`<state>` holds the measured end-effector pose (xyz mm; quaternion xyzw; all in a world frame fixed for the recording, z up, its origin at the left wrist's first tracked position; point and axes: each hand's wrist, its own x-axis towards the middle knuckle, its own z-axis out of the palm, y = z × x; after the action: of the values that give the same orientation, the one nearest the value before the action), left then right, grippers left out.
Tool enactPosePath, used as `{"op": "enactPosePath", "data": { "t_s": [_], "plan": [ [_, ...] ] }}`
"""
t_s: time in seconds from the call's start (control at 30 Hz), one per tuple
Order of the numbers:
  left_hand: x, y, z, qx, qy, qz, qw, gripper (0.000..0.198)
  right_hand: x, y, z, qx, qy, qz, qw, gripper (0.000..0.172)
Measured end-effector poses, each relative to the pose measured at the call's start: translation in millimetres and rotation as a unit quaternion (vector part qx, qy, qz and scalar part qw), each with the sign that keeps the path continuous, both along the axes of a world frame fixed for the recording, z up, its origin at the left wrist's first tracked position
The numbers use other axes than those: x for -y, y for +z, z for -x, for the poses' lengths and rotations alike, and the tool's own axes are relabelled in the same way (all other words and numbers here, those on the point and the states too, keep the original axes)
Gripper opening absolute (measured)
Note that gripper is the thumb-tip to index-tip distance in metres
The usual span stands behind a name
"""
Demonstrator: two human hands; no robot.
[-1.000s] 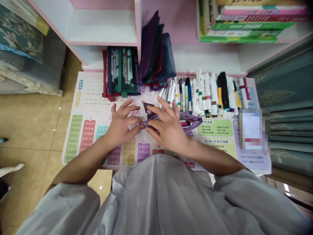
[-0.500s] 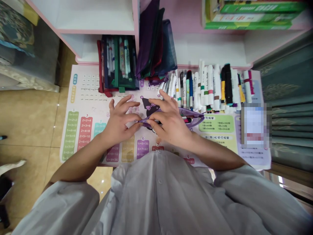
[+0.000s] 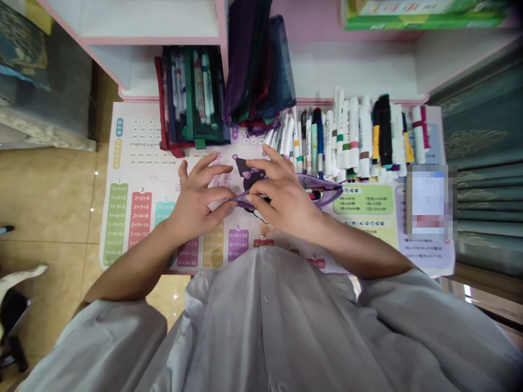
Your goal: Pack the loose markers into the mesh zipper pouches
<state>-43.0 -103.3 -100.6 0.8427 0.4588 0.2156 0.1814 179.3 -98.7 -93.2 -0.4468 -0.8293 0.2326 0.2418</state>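
purple pouch (image 3: 327, 190) pinched shut-fingered by left hand (image 3: 196, 201) and right hand (image 3: 286, 200) | pens (image 3: 314, 194) held inside | row of markers (image 3: 353, 136) left outside, untouched

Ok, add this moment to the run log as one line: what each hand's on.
left hand: pinching end of purple pencil pouch | right hand: holding pouch | beside: marker pens | under: times-table mat

Got a times-table mat (image 3: 116, 223) lying out here, with dark mesh pouches (image 3: 257, 65) leaning against a pink shelf (image 3: 155, 40). Green books (image 3: 425, 16) are sitting up top too.
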Motion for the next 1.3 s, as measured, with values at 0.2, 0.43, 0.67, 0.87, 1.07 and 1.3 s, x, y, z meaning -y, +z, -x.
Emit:
{"op": "enactPosePath", "data": {
  "t_s": [0.2,0.43,0.67,0.87,1.07,1.3],
  "plan": [
    [0.1,0.8,-0.9,0.0,-0.003,-0.005,1.0,0.017,-1.0,2.6,-1.5,0.001,0.006,0.013,1.0,0.02],
    [0.5,1.5,-1.1,0.005,-0.008,-0.014,1.0,0.015,-1.0,2.4,-1.3,-0.002,0.004,0.007,1.0,0.02],
    [0.4,2.5,-1.2,0.002,-0.008,-0.011,1.0,0.016,-1.4,3.4,-2.0,-0.001,0.005,0.007,1.0,0.02],
    [0.4,2.7,-1.2,0.003,-0.004,-0.009,1.0,0.019,-2.4,4.5,-3.7,0.008,0.005,0.009,1.0,0.02],
    [-0.3,4.1,-0.2,-0.001,-0.005,-0.006,1.0,0.018,-3.6,6.0,-5.6,0.005,0.009,0.024,1.0,0.02],
    [-1.2,5.4,1.1,-0.007,-0.005,-0.003,1.0,0.017,-3.9,8.4,-6.5,0.007,0.005,0.035,0.999,0.02]
  ]
}}
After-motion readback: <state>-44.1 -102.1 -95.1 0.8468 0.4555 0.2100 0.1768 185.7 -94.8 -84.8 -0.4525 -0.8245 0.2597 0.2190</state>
